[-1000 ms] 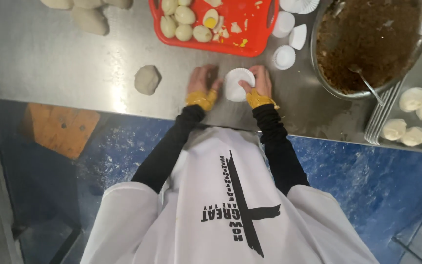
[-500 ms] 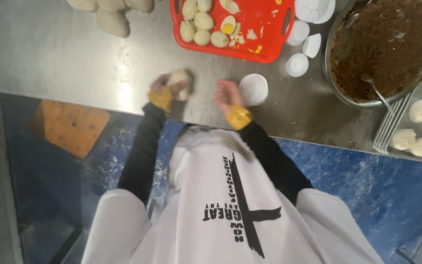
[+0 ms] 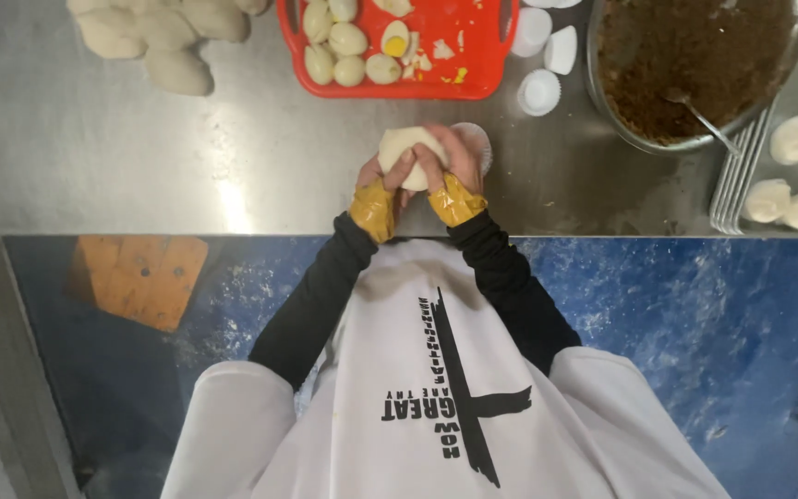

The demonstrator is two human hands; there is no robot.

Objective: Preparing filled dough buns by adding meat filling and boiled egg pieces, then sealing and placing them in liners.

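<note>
A pale lump of dough [image 3: 401, 145] is held over the steel table [image 3: 233, 176] between both my hands. My left hand [image 3: 379, 176] cups it from the left and below. My right hand [image 3: 450, 159] wraps over its right side, fingers across the top. Both wrists carry yellow tape over black sleeves. A white paper cup liner [image 3: 480, 143] lies on the table just behind my right hand, partly hidden by it.
A red tray [image 3: 473, 79] with peeled boiled eggs sits behind my hands. Shaped dough pieces [image 3: 154, 42] lie at the back left. A large bowl of brown filling [image 3: 695, 55] with a spoon stands right, with paper liners [image 3: 540, 91] and filled buns [image 3: 796, 139] nearby.
My left hand picked up the dough lump from the left of the table and brought it to the middle. My right hand left the paper liner and joined it on the dough.
</note>
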